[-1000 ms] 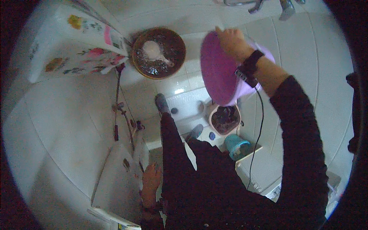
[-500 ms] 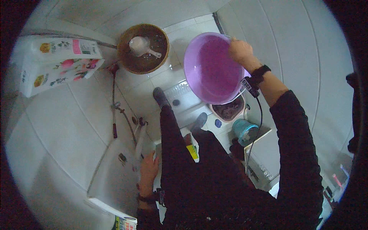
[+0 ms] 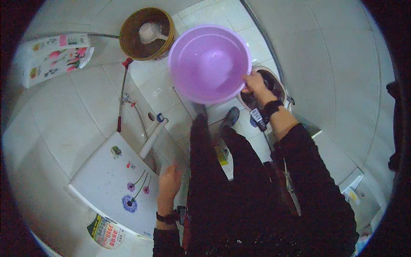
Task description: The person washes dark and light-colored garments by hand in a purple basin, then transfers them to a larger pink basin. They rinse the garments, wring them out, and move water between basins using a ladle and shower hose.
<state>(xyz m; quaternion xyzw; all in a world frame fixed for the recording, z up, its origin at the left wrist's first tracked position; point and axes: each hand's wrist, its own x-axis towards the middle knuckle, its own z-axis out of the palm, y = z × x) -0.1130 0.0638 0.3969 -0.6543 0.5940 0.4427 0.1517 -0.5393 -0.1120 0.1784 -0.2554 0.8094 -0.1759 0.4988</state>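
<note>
Head view shows a purple tub (image 3: 214, 64) over the floor (image 3: 209, 18), its mouth up, with the right hand (image 3: 256, 85) clamped on its near right rim. Left of the tub is a brown bucket (image 3: 132, 34) with a white scoop (image 3: 150, 32) in it. Right of the tub is a basin (image 3: 271, 70) of dark stuff. Behind the tub, to its left, the left hand (image 3: 170, 180) is by a flowery lid (image 3: 99, 171); it is blurry, so I cannot tell if its fingers are apart or together.
</note>
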